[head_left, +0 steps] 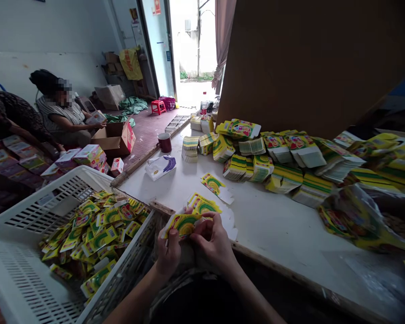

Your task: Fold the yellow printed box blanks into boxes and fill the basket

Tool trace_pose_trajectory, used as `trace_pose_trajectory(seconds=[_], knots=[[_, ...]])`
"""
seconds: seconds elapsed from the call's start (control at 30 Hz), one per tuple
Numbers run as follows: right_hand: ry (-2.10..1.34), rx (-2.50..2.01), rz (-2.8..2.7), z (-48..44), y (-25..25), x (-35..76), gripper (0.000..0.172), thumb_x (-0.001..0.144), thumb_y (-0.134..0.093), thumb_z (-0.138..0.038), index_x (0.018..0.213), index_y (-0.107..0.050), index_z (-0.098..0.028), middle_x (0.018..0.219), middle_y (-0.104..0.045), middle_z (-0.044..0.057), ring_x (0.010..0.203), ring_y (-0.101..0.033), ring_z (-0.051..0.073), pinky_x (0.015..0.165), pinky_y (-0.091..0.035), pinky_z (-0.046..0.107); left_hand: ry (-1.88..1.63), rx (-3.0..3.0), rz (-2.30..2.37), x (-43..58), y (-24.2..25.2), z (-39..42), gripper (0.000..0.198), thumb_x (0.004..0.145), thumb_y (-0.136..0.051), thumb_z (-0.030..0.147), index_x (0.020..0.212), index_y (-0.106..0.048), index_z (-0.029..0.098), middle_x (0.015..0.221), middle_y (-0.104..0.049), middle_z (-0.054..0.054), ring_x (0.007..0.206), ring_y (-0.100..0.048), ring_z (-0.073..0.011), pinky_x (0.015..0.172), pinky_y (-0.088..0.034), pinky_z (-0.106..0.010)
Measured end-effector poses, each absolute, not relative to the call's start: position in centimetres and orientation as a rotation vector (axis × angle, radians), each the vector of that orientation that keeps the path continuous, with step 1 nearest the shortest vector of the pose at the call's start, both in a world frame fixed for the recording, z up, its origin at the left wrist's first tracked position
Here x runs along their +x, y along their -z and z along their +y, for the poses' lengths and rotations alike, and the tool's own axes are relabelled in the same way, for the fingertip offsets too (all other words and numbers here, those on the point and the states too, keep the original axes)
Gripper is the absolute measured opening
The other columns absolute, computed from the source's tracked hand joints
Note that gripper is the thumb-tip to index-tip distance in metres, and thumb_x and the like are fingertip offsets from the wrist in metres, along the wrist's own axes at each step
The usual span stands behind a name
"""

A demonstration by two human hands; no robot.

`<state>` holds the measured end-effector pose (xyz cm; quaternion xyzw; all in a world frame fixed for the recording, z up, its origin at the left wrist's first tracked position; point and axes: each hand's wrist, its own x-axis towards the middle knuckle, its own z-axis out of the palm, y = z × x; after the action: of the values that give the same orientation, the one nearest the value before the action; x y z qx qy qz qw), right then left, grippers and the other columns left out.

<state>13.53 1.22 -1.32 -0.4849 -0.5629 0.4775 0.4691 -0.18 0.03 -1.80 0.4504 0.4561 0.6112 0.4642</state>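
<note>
Head view. Left hand [168, 253] and right hand [213, 243] brought close together at the near edge of the white table [273, 225], fingertips of both pinching a yellow-and-green carton [183, 224] held between them, just above the table edge. Just beyond the fingers, touching the table: a few flat cartons [205, 205] of the same print; a single flat one [216, 184] a little farther off. To the left, beside the table: white slotted crate [16, 265] partly filled with loose yellow packs [94, 234]. Along the far side of the table, before a brown board [307, 58]: stacks of flat cartons [273, 162]. Near the table's left edge: dark red mug [164, 142] and white pouch [160, 166]. Far left, on the floor: seated person [64, 114], hands at an open cardboard box [116, 137]; red stool [158, 106] near the doorway.
</note>
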Motion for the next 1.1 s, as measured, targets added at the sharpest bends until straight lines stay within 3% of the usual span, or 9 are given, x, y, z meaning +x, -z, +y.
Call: trace_pose_trajectory(seconds=[0.17,0.27,0.37,0.47,0.63,0.8,0.93,1.03,1.1], knots=[[-0.892,-1.248,-1.504,1.2,1.4,13.6,0.034,0.081,-0.061,-0.020,0.110,-0.045,-0.024,0.094,-0.065,0.005,0.085,-0.063,0.021,0.072,-0.052,0.034,-1.597,0.903,1.106,0.4,0.6,0.7,0.058,0.087,-0.044,0.066,0.112,-0.068,0.019,0.120,-0.069,-0.012,0.118,-0.060,-0.0310,0.099,-0.051,-0.044],[-0.914,-1.184,-1.579,1.0,1.5,13.4,0.034,0.081,-0.061,-0.016,0.110,-0.047,-0.024,0.088,-0.064,0.002,0.080,-0.063,0.020,0.077,-0.053,0.035,-1.662,0.843,1.139,0.4,0.4,1.1,0.064,0.086,-0.046,0.067,0.117,-0.066,0.016,0.117,-0.070,-0.013,0.118,-0.060,-0.0316,0.099,-0.051,-0.043],[-0.892,-1.175,-1.572,0.8,1.2,13.0,0.029,0.080,-0.062,-0.015,0.103,-0.048,-0.024,0.077,-0.056,-0.002,0.070,-0.058,0.017,0.069,-0.051,0.032,-1.661,0.906,1.133,0.0,1.2,1.1,0.060,0.089,-0.045,0.063,0.119,-0.065,0.016,0.117,-0.070,-0.013,0.120,-0.059,-0.0301,0.102,-0.048,-0.042],[-1.026,-1.121,-1.564,0.8,0.7,13.1,0.027,0.080,-0.062,-0.016,0.099,-0.046,-0.024,0.073,-0.052,-0.004,0.065,-0.054,0.015,0.064,-0.049,0.029,-1.657,0.953,1.118,-0.4,2.2,1.0,0.057,0.091,-0.041,0.061,0.118,-0.065,0.017,0.120,-0.069,-0.012,0.122,-0.058,-0.0283,0.107,-0.044,-0.042],[-1.299,-1.035,-1.441,0.8,0.0,13.5,0.032,0.077,-0.066,-0.020,0.102,-0.046,-0.024,0.092,-0.059,0.001,0.072,-0.057,0.015,0.064,-0.049,0.027,-1.648,0.931,1.070,-0.2,2.3,0.9,0.060,0.090,-0.043,0.063,0.121,-0.063,0.017,0.119,-0.069,-0.013,0.116,-0.060,-0.0294,0.101,-0.048,-0.041],[-1.488,-0.940,-1.355,0.3,-0.4,13.8,0.057,0.076,-0.072,-0.035,0.122,-0.041,-0.024,0.088,-0.058,0.000,0.076,-0.057,0.017,0.069,-0.047,0.030,-1.572,0.761,0.945,0.1,0.6,1.1,0.069,0.084,-0.042,0.073,0.121,-0.061,0.017,0.112,-0.070,-0.015,0.108,-0.064,-0.0311,0.093,-0.051,-0.045],[-1.588,-0.820,-1.379,-0.6,-0.2,12.8,0.087,0.075,-0.072,-0.046,0.144,-0.024,-0.023,0.091,-0.056,0.002,0.078,-0.055,0.019,0.070,-0.046,0.031,-1.528,0.686,0.907,0.0,-0.6,1.4,0.072,0.078,-0.038,0.082,0.099,-0.064,0.019,0.090,-0.070,-0.010,0.097,-0.066,-0.0301,0.083,-0.055,-0.043],[-1.431,-0.939,-1.495,-1.1,0.2,11.6,0.090,0.073,-0.076,-0.039,0.146,-0.028,-0.022,0.089,-0.055,0.001,0.076,-0.052,0.019,0.069,-0.045,0.031,-1.598,0.648,0.912,0.1,-0.2,1.4,0.066,0.076,-0.037,0.084,0.080,-0.057,0.021,0.076,-0.063,-0.004,0.091,-0.066,-0.0260,0.080,-0.056,-0.039],[-1.361,-1.012,-1.529,-0.8,0.4,11.3,0.075,0.074,-0.076,-0.032,0.140,-0.041,-0.022,0.081,-0.054,-0.001,0.070,-0.049,0.017,0.066,-0.044,0.030,-1.589,0.643,0.979,0.2,0.3,1.4,0.065,0.075,-0.038,0.084,0.079,-0.055,0.021,0.077,-0.062,-0.004,0.091,-0.065,-0.0240,0.081,-0.055,-0.036]])
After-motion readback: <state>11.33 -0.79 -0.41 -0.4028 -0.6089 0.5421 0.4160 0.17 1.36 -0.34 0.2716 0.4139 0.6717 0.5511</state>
